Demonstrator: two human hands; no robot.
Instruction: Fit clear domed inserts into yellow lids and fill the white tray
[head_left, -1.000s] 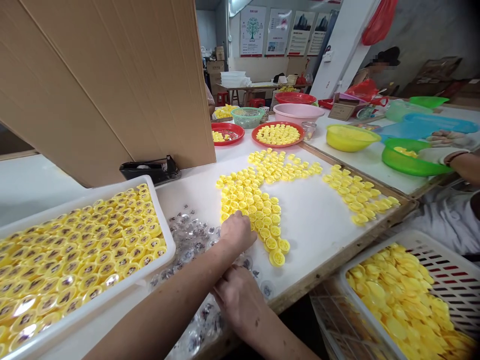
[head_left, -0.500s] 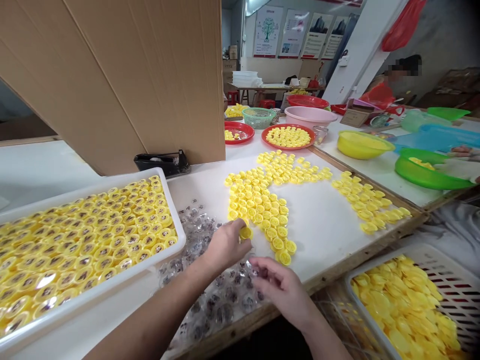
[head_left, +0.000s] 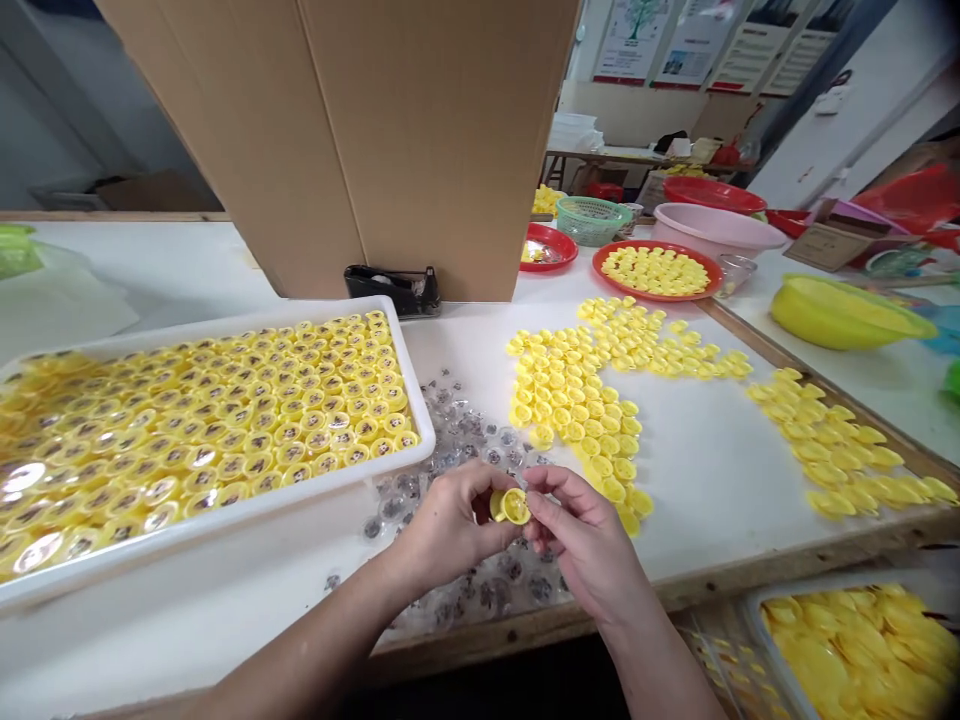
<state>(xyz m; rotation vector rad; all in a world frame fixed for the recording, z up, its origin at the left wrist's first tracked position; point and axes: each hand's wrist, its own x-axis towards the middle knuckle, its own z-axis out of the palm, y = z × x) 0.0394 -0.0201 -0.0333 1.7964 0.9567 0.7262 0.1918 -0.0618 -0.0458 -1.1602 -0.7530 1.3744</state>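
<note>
Left hand (head_left: 450, 525) and right hand (head_left: 586, 540) both grasp one yellow plastic cap (head_left: 511, 506) — held up between them

Left hand (head_left: 448, 525) and right hand (head_left: 583, 535) nearly meeting, fingers curled, forearms angled inward

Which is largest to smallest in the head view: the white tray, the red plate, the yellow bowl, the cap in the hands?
1. White tray: largest.
2. Yellow bowl and red plate: they look alike, and distance makes ranking them unsure.
3. Yellow cap: smallest.
</note>
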